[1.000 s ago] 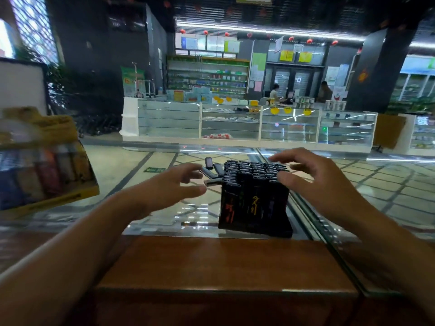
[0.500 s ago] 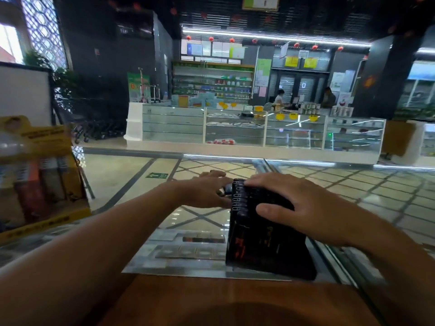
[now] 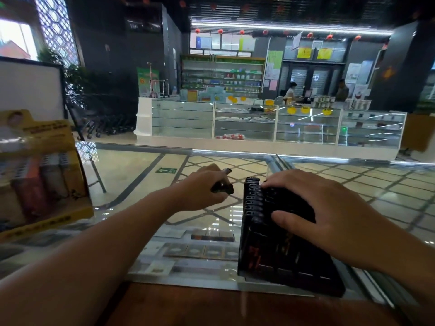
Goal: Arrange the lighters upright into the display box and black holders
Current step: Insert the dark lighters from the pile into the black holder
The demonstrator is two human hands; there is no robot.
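Both bare forearms reach in from the lower edge, the left one from about 7 o'clock and the right one from about 4 o'clock. The left hand lies back-up with its fingers curled round a dark lighter whose tip sticks out toward 1 o'clock. The right hand is palm down with fingers spread and nearly straight, pressing on the tops of the black lighters in the holder, its thumb lying along the near side toward 9 o'clock.
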